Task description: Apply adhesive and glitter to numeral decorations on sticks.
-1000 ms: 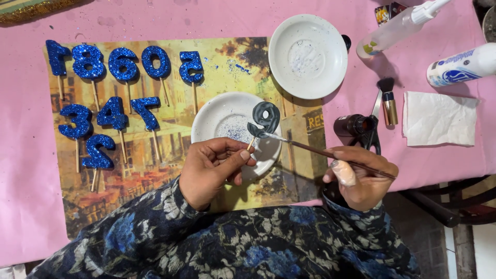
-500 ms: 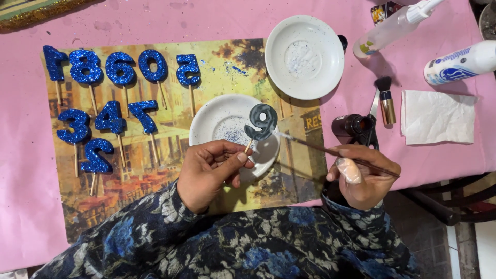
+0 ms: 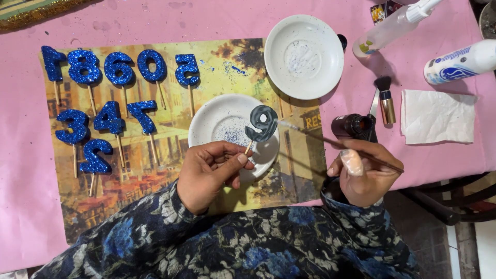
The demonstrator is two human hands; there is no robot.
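Item: grey number nine on a stick, being brushed over a white dish.

I am pinching the stick of the grey nine (image 3: pixel 262 123) in my left hand (image 3: pixel 212 173), grip closed on it between thumb and fingertips, holding the numeral just above the near white dish (image 3: pixel 217 121) at frame centre. My right hand (image 3: pixel 364 175), grip closed around the thin brush (image 3: pixel 330 139), is touching the bristle tip to the nine's right edge. I judge the step goes best while I am keeping the stick steady, working over the dish so spills land there, and coating evenly up to the edges. Also listed: blue glitter numerals (image 3: pixel 111 103) at left on the printed mat (image 3: pixel 170 181); second dish (image 3: pixel 304 56), small dark jar (image 3: pixel 351 125), bottles, napkin (image 3: pixel 438 116) on the pink worktop (image 3: pixel 20 155).
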